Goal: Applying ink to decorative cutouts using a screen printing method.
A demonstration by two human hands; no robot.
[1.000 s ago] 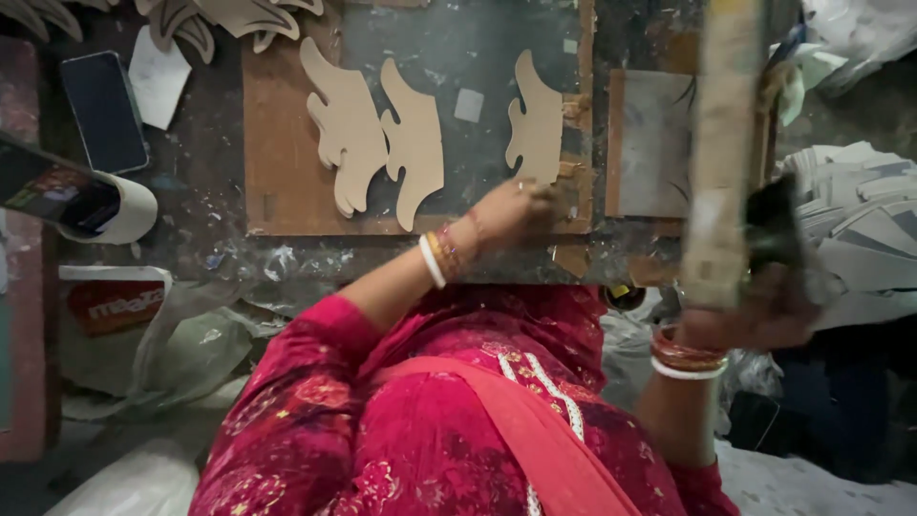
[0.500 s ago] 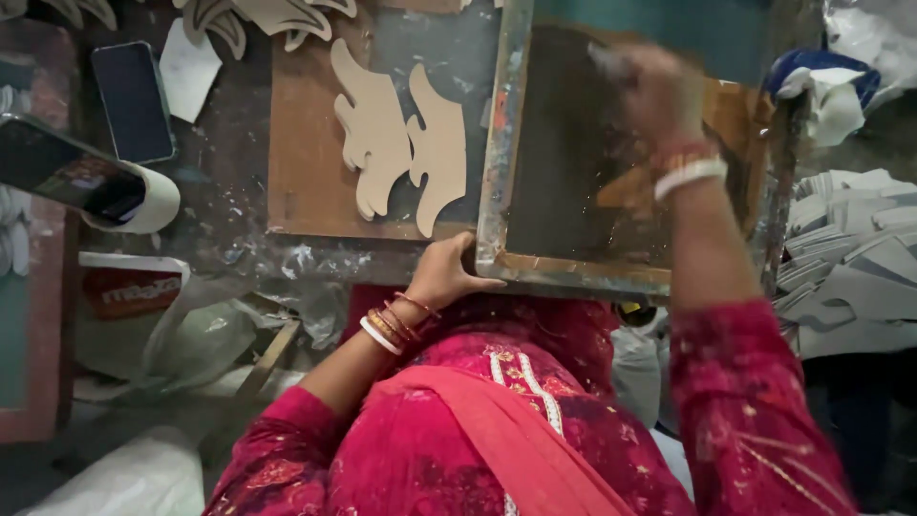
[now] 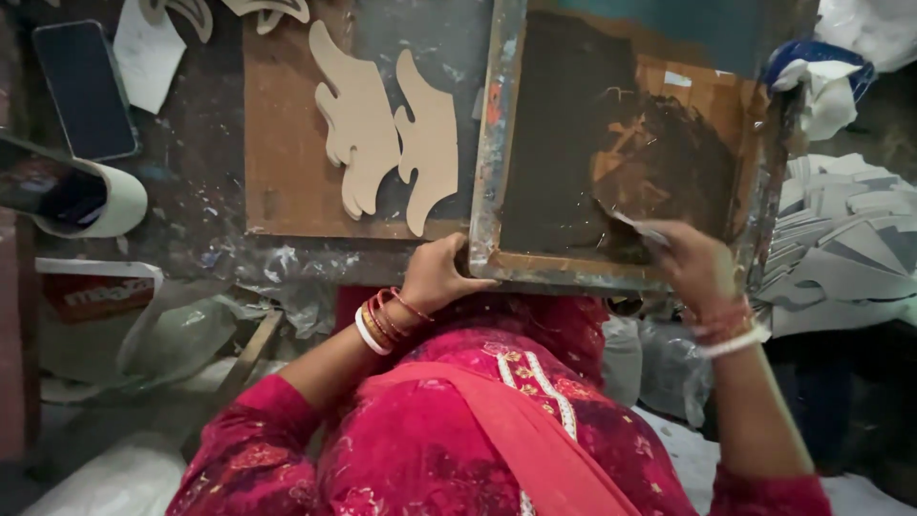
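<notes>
Paint-spattered and cluttered, the tabletop [image 3: 191, 182] carries a brown board [image 3: 287, 172] with two pale wooden cutouts [image 3: 382, 134] lying side by side, bare of any colour. Just right of them a wood-framed printing screen [image 3: 611, 143] lies flat, its mesh dark with ink. The person's left hand [image 3: 435, 277], bangles at the wrist, has its grip closed on the frame's near left corner, steadying it. The right hand [image 3: 697, 268] pinches a thin scraper [image 3: 635, 227] whose edge rests on the mesh near the frame's near rail, beside a thick smear of dark ink; much of the mesh looks already coated, while the orange patch toward the far right seems less covered. Judging by this, one pass across the screen is near its end, and the two cutouts on the board remain unprinted. A phone [image 3: 84, 91] and a tape roll [image 3: 105, 201] lie at the left; stacked white shapes [image 3: 850, 239] sit at the right.
</notes>
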